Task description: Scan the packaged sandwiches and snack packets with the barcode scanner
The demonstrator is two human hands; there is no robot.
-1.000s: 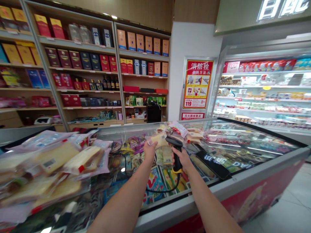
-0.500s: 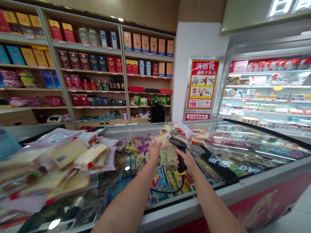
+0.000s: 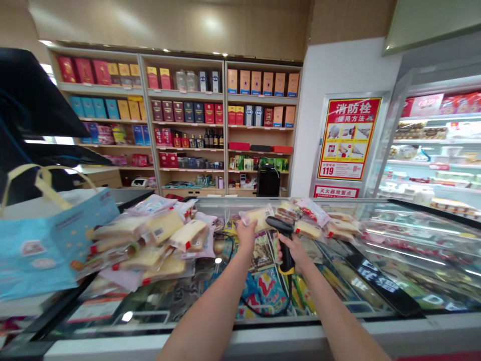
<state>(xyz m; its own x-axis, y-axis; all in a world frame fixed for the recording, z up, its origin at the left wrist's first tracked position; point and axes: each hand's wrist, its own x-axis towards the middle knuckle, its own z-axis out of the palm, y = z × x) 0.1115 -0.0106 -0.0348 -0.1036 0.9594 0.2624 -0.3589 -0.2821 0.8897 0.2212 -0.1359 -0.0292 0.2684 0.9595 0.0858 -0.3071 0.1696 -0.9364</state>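
My left hand [image 3: 247, 234] is closed on the left end of a clear packet of pale sliced bread [image 3: 260, 218], held over the glass top of a chest freezer. Just to the right, my right hand [image 3: 293, 250] grips the handle of a black barcode scanner [image 3: 280, 223] with yellow trim. The scanner's head points left, toward the bread packet. Its black cable [image 3: 276, 315] loops down over the glass and back to the left. To the left lies a heap of similar bread packets [image 3: 165, 226]; several more packets [image 3: 341, 225] rest right of the scanner.
A light-blue shopping bag [image 3: 35, 245] with cream handles stands at the left, below a dark monitor [image 3: 37, 100]. A black sign strip [image 3: 383, 281] lies on the glass at right. Shelves of boxed goods [image 3: 184, 111], a red poster [image 3: 349, 138] and a lit chiller [image 3: 439, 150] stand behind.
My view has swung left, bringing the blue bag and monitor into sight. Both hands keep their holds on the bread packet and the scanner, close together.
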